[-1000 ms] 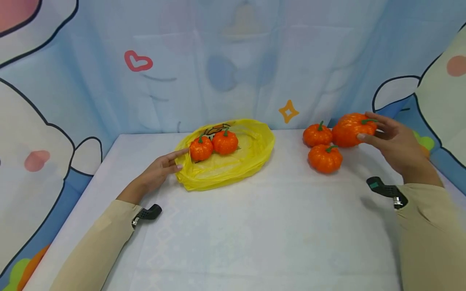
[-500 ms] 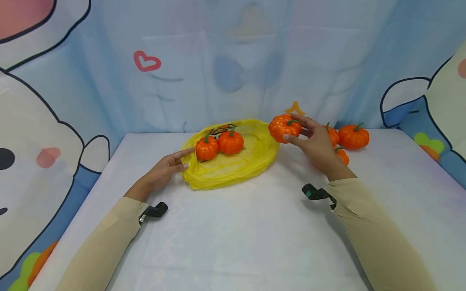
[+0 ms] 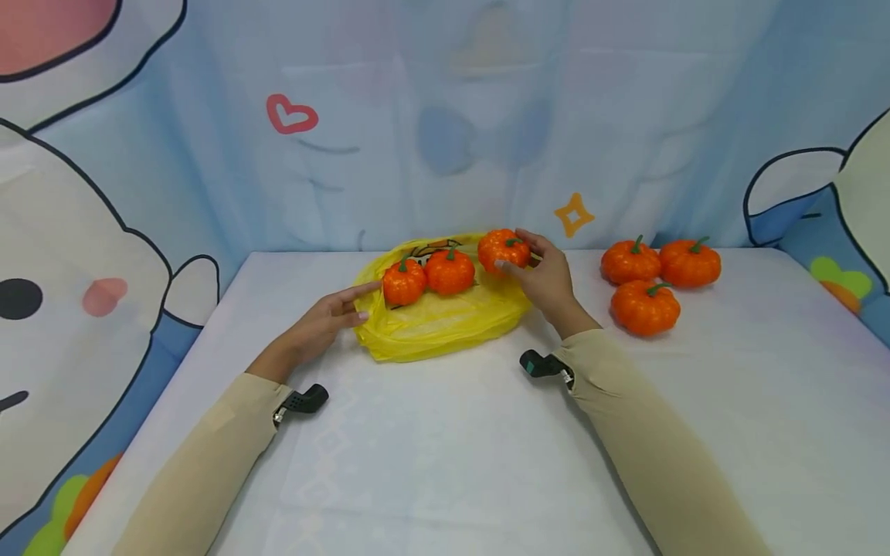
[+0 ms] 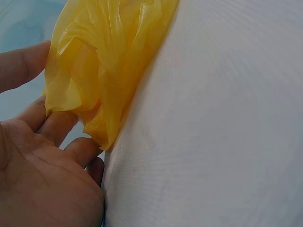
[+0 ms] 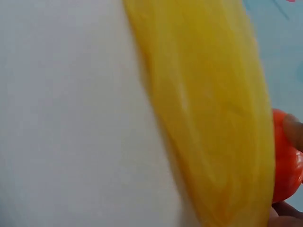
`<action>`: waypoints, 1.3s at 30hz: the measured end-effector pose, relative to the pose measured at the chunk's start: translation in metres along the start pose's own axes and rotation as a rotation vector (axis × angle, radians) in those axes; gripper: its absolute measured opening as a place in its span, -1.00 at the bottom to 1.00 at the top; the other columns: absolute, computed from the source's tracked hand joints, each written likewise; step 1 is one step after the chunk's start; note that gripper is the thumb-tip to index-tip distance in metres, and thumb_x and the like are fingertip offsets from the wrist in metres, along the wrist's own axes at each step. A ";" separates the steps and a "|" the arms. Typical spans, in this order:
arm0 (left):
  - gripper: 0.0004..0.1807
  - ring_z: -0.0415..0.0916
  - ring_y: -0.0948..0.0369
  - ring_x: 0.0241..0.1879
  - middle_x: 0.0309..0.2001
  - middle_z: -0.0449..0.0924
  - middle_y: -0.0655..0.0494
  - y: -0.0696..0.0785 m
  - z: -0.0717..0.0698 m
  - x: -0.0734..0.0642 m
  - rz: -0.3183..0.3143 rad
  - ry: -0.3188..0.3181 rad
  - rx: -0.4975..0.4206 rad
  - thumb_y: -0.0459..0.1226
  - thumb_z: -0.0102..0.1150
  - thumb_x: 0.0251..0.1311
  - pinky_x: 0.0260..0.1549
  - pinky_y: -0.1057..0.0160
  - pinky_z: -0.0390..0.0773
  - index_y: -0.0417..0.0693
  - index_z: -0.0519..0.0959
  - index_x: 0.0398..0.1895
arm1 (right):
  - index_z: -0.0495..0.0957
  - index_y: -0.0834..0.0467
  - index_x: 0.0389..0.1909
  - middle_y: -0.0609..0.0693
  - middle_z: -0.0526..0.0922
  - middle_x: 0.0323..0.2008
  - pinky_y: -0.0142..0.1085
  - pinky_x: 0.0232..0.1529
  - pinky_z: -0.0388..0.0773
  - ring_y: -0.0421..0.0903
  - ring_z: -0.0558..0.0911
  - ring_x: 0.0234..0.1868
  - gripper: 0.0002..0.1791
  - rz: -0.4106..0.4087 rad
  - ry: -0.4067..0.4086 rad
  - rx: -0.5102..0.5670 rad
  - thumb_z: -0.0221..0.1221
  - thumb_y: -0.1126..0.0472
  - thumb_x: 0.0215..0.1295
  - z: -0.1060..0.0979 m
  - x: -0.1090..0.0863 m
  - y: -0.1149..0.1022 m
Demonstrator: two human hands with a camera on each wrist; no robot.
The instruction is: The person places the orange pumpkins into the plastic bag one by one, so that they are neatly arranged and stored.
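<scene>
Pumpkin (image 3: 500, 249) grasped in our right grip (image 3: 548, 279), we should lower it gently into the yellow bag (image 3: 434, 336), steadying the left side with our relaxed left grip (image 3: 318, 328).

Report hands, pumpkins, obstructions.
Right hand grips pumpkin at right end of yellow plastic bag. Left hand touches left rim. Two pumpkins inside, three outside. No obstruction visible.
</scene>
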State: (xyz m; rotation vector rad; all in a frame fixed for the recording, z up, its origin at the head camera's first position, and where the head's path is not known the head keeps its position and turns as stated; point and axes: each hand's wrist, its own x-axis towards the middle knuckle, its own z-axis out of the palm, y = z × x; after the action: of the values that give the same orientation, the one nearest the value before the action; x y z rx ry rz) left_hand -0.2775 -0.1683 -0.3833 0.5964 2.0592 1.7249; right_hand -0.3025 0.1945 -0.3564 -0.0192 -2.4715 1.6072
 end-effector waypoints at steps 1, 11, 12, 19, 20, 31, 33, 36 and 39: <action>-0.33 -0.27 0.03 0.58 0.58 -0.03 0.05 0.000 0.001 0.001 0.004 -0.004 0.001 -0.30 0.03 0.38 0.50 -0.19 -0.32 -0.07 0.14 0.53 | 0.29 0.05 0.45 0.14 0.30 0.43 -0.06 0.39 0.35 0.15 0.35 0.40 -0.26 0.002 0.004 -0.019 0.31 0.21 0.25 0.001 -0.001 0.002; -0.34 -0.30 0.06 0.59 0.58 -0.02 0.05 0.001 0.003 0.005 0.004 -0.008 0.001 -0.31 0.02 0.38 0.51 -0.17 -0.35 -0.08 0.14 0.53 | 0.29 0.15 0.43 0.20 0.34 0.42 -0.05 0.41 0.32 0.15 0.33 0.44 -0.29 -0.004 -0.015 -0.179 0.28 0.18 0.29 0.003 -0.007 0.004; -0.34 -0.30 0.05 0.59 0.58 -0.02 0.05 0.001 0.003 0.005 0.003 -0.009 0.003 -0.31 0.02 0.38 0.51 -0.18 -0.35 -0.08 0.14 0.53 | 0.29 0.17 0.43 0.21 0.35 0.41 -0.06 0.41 0.31 0.14 0.33 0.44 -0.30 0.001 -0.019 -0.182 0.28 0.18 0.29 0.003 -0.007 0.004; -0.33 -0.29 0.05 0.59 0.58 -0.02 0.05 0.002 0.003 0.005 0.001 -0.007 0.010 -0.30 0.03 0.38 0.51 -0.18 -0.33 -0.09 0.13 0.53 | 0.27 0.17 0.44 0.20 0.36 0.41 -0.08 0.42 0.31 0.10 0.33 0.44 -0.31 0.039 -0.029 -0.177 0.26 0.17 0.32 0.001 -0.005 0.005; -0.33 -0.29 0.04 0.59 0.58 -0.03 0.05 0.002 0.002 0.005 0.002 -0.006 0.012 -0.30 0.03 0.38 0.51 -0.18 -0.33 -0.09 0.13 0.53 | 0.27 0.17 0.44 0.20 0.36 0.41 -0.08 0.42 0.31 0.10 0.33 0.44 -0.31 0.042 -0.031 -0.182 0.26 0.17 0.32 0.002 -0.005 0.005; -0.33 -0.29 0.03 0.58 0.58 -0.03 0.02 0.002 0.001 0.001 0.010 -0.005 0.003 -0.31 0.02 0.37 0.50 -0.19 -0.36 -0.11 0.13 0.53 | 0.19 0.20 0.48 0.27 0.26 0.45 0.02 0.39 0.33 0.21 0.30 0.44 -0.28 0.032 -0.123 -0.278 0.17 0.08 0.38 -0.009 -0.004 -0.008; -0.33 -0.29 0.03 0.58 0.58 -0.03 0.03 0.001 0.001 0.001 0.009 -0.006 0.000 -0.31 0.02 0.37 0.50 -0.19 -0.36 -0.10 0.13 0.53 | 0.17 0.17 0.49 0.27 0.21 0.47 0.06 0.36 0.35 0.23 0.28 0.45 -0.28 0.033 -0.149 -0.306 0.13 0.02 0.40 -0.018 -0.005 -0.016; -0.33 -0.29 0.04 0.58 0.58 -0.03 0.03 -0.001 0.000 0.002 0.005 -0.003 -0.003 -0.32 0.02 0.38 0.51 -0.18 -0.35 -0.10 0.13 0.53 | 0.14 0.09 0.52 0.21 0.14 0.52 0.11 0.37 0.32 0.19 0.20 0.50 -0.26 0.029 -0.173 -0.310 0.09 -0.08 0.41 -0.037 -0.010 -0.030; -0.33 -0.28 0.04 0.58 0.58 -0.03 0.04 -0.002 -0.001 0.002 0.005 0.002 -0.006 -0.32 0.02 0.38 0.51 -0.17 -0.34 -0.10 0.13 0.53 | 0.13 0.00 0.53 0.13 0.12 0.53 0.10 0.36 0.34 0.13 0.27 0.48 -0.26 -0.004 -0.140 -0.236 0.07 -0.14 0.41 -0.058 -0.019 -0.044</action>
State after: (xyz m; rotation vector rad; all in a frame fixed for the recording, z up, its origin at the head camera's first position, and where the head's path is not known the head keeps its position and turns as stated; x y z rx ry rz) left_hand -0.2794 -0.1683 -0.3853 0.5987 2.0546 1.7339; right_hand -0.2703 0.2262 -0.2964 0.0667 -2.7522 1.3493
